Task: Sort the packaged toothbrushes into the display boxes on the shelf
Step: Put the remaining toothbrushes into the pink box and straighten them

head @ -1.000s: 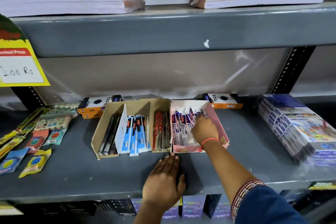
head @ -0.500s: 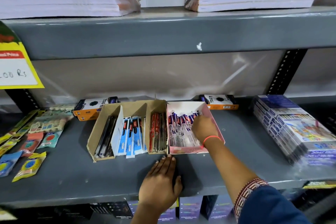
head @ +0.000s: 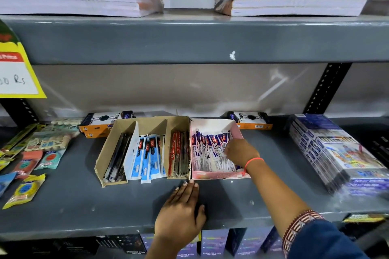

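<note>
A pink display box on the grey shelf holds a row of purple-and-white packaged toothbrushes. My right hand is inside this box, its curled fingers down on the packs at the right; whether it grips one is hidden. Left of it stands a brown cardboard box with three compartments: black packs, blue packs and red packs. My left hand lies flat on the shelf with fingers apart. Its fingertips are just in front of where the two boxes meet.
Two orange-and-black cartons lie behind the boxes. Loose sachets and small packets cover the shelf's left end. A wrapped stack of colourful boxes fills the right end. The upper shelf beam hangs overhead, with a yellow price tag at left.
My right hand has slid from the back of the pink box toward its middle, over the packs. My left hand has stayed flat on the shelf.
</note>
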The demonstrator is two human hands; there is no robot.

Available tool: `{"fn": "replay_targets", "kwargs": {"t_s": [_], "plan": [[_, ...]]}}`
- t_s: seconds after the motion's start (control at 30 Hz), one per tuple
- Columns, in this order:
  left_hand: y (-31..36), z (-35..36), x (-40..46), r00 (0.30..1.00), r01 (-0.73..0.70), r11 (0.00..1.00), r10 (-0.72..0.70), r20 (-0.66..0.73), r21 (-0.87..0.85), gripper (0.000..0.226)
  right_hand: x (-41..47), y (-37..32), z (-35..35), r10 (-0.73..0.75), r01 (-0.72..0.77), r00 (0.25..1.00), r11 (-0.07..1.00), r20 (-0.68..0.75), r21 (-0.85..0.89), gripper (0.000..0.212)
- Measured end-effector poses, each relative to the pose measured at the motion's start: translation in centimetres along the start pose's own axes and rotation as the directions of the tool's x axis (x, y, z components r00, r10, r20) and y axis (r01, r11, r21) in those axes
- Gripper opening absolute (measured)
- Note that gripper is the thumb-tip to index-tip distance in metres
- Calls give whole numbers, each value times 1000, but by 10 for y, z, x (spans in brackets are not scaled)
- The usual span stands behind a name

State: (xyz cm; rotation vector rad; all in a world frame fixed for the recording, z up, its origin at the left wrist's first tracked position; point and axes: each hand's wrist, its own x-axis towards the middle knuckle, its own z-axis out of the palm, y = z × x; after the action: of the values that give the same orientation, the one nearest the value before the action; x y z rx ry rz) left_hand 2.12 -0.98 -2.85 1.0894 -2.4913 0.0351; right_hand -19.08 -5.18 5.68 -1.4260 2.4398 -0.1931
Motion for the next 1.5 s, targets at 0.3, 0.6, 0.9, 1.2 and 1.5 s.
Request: {"fn": "replay_targets", "kwargs": {"t_s": [0.3,0.6,0.9,1.2,1.5], "plan": [[-1,3,0,1000,6,1000,-6,-18,7,49,-3,20,-3,-115,32,976,916,-184,-400,35],[-2,5,1,999,-8,1000,8,-32,5,50,2,27,-2,-43,13,979,989,-198,-150,39],[-1,6,1,997,-7,998,2,-78,-55,47,3,27,11,20,-34,998,954,-52,-296,44],[2,0,2,999,20,993,-24,-34,-120,51,0,21,12,183,-185,983,980,-29,-72,44],[4,-3,2,999,43,994,-45,-10,-101,51,-6,15,-4,183,-154,966,974,-182,164,36]]}}
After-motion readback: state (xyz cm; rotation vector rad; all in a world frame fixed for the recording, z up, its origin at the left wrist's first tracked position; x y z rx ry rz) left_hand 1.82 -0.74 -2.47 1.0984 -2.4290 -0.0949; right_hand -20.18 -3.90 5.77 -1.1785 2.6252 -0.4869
